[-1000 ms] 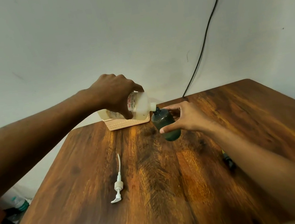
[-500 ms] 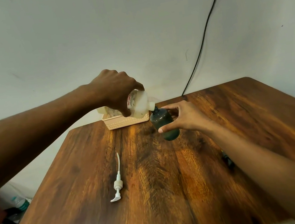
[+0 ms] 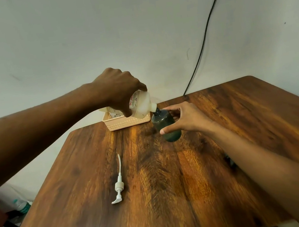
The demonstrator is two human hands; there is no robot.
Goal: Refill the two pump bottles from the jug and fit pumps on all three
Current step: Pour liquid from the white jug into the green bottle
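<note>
My left hand (image 3: 119, 90) grips a translucent white jug (image 3: 141, 105) with a red-printed label and tips it down to the right. Its spout meets the neck of a dark green bottle (image 3: 166, 124) standing on the wooden table (image 3: 177, 188). My right hand (image 3: 183, 119) steadies that bottle, thumb in front and fingers behind. A white pump (image 3: 118, 184) with its long dip tube lies loose on the table to the left of centre. A dark object (image 3: 230, 161), partly hidden by my right forearm, lies on the table.
A pale pink plastic basket (image 3: 126, 122) stands at the table's back edge, behind the jug, with something white inside. A black cable (image 3: 203, 39) runs down the wall to the table. A water bottle (image 3: 22, 207) stands on the floor at the left.
The jug's rear end has risen a little, so it tilts more steeply. Both hands and the green bottle stay in place.
</note>
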